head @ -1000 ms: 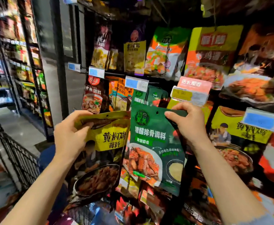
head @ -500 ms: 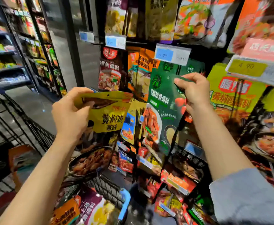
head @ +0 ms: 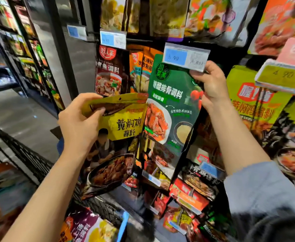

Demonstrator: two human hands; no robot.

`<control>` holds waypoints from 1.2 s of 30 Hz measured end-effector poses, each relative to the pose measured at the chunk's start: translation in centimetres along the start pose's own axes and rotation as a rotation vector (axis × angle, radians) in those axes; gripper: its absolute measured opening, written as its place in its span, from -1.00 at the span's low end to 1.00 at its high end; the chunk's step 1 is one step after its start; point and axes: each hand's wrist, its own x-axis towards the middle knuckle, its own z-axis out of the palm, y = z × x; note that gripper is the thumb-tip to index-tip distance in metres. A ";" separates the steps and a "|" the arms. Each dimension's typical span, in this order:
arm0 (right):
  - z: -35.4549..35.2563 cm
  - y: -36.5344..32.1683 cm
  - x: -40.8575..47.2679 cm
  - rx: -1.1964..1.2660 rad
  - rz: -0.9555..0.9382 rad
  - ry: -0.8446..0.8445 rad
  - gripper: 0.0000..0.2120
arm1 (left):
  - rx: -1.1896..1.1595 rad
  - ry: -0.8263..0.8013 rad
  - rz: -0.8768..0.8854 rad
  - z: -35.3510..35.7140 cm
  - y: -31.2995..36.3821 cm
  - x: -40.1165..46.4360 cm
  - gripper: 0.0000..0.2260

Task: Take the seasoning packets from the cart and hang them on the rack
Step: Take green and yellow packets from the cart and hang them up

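"So what could have gone wrong right then?"

"Well, the right hand (head: 211,84) had the green packet (head: 171,109) up at the rack (head: 143,40), just under a price tag (head: 186,57). Thumb and fingers pinched its top corner. I could not see the hook or the hole. The tag hid them. If the hole missed the hook and the hand let go, I think the packet would have dropped."

"And the other hand?"

"The left hand (head: 78,123) held the yellow packet (head: 115,137), fingers curled tight on its top edge. That packet hung tilted, touching the green one's side. It could have bumped the green one and pushed it off line."

"Anything else?"

"The price tag stuck out right over the knuckles. A quick lift could have knocked it."

"Where were the rest of the packets?"

"Some lay down in the cart (head: 29,159), low on the left. It was a black wire cart, close to the rack."

"What was the place like?"

"A shop aisle. The rack was packed with hanging packets in rows, red, orange, green, yellow. More price tags stuck out on the right. Shelves ran off on the left, and the floor was grey and shiny. The light was dim."
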 end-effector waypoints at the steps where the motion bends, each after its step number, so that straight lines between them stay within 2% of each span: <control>1: 0.2 0.0 0.5 -0.016 -0.005 0.004 -0.76 | 0.012 0.000 -0.001 0.2 -0.1 0.1 -0.75; 6: 0.1 0.7 2.2 -0.137 0.053 0.053 -0.66 | 0.014 0.001 -0.004 0.8 0.0 0.4 -0.74; 11: -0.9 1.6 3.2 -0.114 0.196 0.155 -0.85 | 0.028 0.002 0.005 1.2 0.1 0.9 -0.78; 15: -1.4 1.6 4.4 -0.342 0.018 0.275 -0.81 | 0.006 0.018 0.004 1.1 0.3 1.3 -0.78; 17: -1.2 1.1 4.7 -0.426 -0.012 0.327 -0.83 | -0.033 0.025 0.004 0.7 0.5 1.4 -0.76; 19: -1.5 1.4 5.4 -0.624 -0.094 0.373 -0.90 | -0.057 0.036 0.001 0.2 0.5 1.5 -0.75; 21: -1.9 2.1 5.6 -0.772 -0.198 0.391 -0.85 | -0.063 0.051 -0.018 -0.5 0.1 1.5 -0.74; 25: -1.8 3.6 2.1 -0.750 -0.431 0.433 -0.63 | -0.127 0.069 -0.081 -1.7 -0.3 1.2 -0.67; 27: -1.2 4.8 -2.3 -0.668 -0.571 0.458 -0.64 | -0.160 0.068 -0.118 -1.9 0.0 0.8 -0.68; 29: -0.1 6.4 -6.2 -0.581 -0.528 0.336 -0.72 | -0.209 0.062 -0.141 -1.9 0.6 0.5 -0.67; 32: 2.1 7.9 -8.4 -0.412 -0.098 -0.064 -0.61 | -0.298 0.042 -0.179 -1.9 1.9 0.2 -0.69; 34: 3.5 7.5 -8.6 -0.184 0.103 -0.249 -0.62 | -0.348 0.050 -0.222 -2.3 2.5 0.2 -0.70; 36: 4.3 7.1 -8.9 -0.037 0.111 -0.298 -0.72 | -0.454 0.069 -0.264 -3.1 2.9 0.2 -0.68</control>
